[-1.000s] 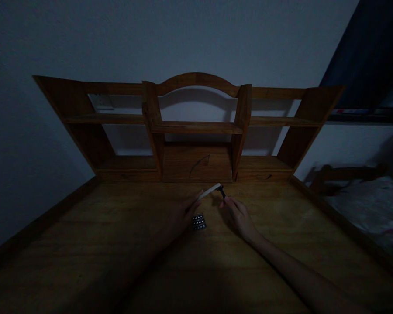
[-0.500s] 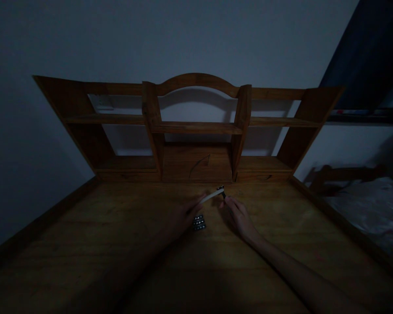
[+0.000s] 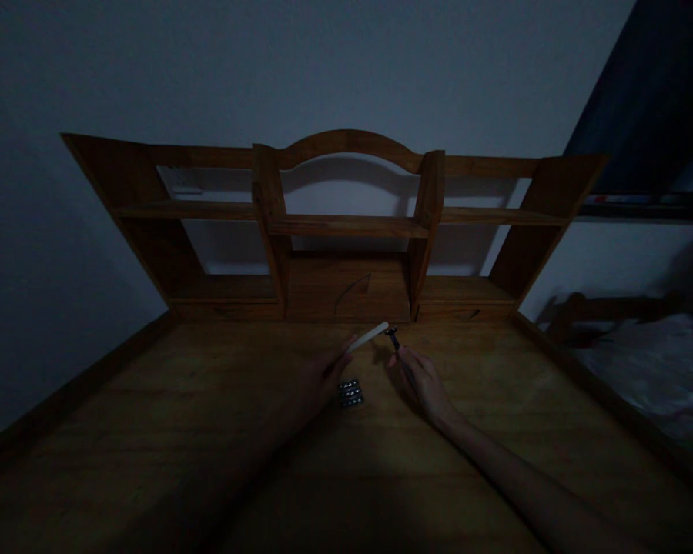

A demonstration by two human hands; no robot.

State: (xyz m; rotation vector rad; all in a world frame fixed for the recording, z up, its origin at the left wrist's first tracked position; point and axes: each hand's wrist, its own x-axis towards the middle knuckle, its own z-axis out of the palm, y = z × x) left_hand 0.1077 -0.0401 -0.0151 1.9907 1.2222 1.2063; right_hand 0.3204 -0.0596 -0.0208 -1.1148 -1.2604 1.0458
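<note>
My left hand [image 3: 323, 375] is closed round one end of a slim, pale, flat stick [image 3: 369, 335] that slants up to the right; its exact kind is too dim to make out. In my right hand [image 3: 420, 377] is a dark razor [image 3: 393, 338], gripped by the handle with its small crosswise head up. The stick's tip is right beside the razor head; whether they touch I cannot tell. Just right of my left hand, a small dark pack with rows of shiny marks [image 3: 350, 393], perhaps razor cartridges, lies on the wooden desk [image 3: 346, 477].
Across the back of the desk stands a wooden shelf unit [image 3: 346, 225] against a pale wall [image 3: 346, 69]. Raised wooden edges run along both sides of the desk. Beyond the right edge are bedding [image 3: 658, 369] and a dark curtain [image 3: 641, 100]. The room is dim.
The stick's tip dipped across the razor head half a second ago and is now raised again to the left of it. Both hands have stayed in nearly the same place.
</note>
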